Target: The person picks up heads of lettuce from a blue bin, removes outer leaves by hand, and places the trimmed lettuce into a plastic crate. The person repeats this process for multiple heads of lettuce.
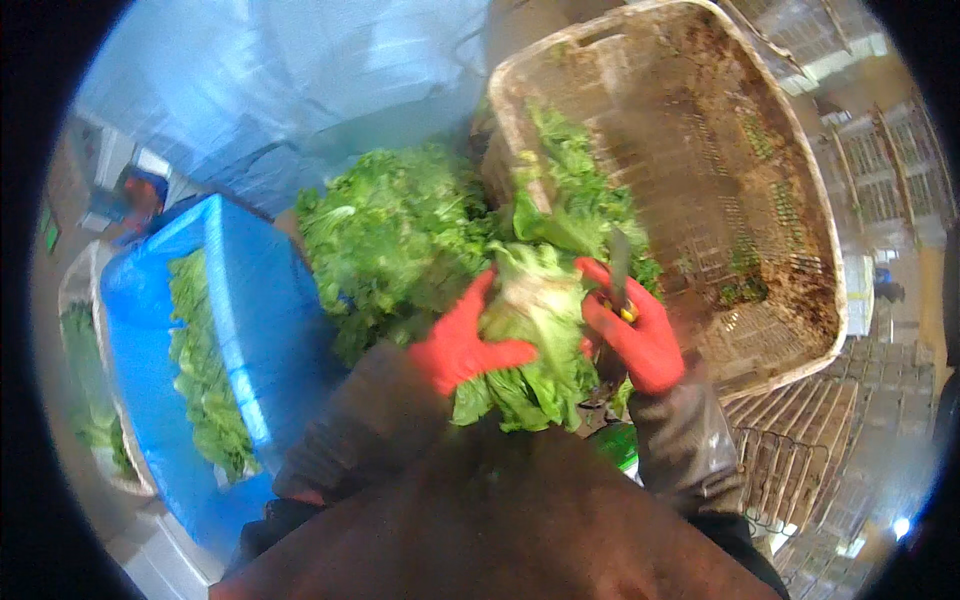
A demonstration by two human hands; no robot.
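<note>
A head of leafy lettuce (536, 307) is held in front of my body, its pale, browned base facing up. My left hand (469, 341), in a red glove, grips its left side with the thumb across the leaves. In my right hand (637, 330), also red-gloved, is a knife (619, 266) with its blade pointing up and away from me. A bit of yellow shows at the handle, which the fingers mostly cover. That hand sits against the lettuce's right side. Beyond my left hand lies a heap of green leaves (397, 225).
A dirty white plastic crate (814, 187), tilted, stands on the right with loose leaves (570, 165) at its left side. To the left, a blue-lined container (262, 300) holds lettuce (199, 360). Blue plastic sheeting (300, 67) spans the back. A wire rack (787, 442) is lower right.
</note>
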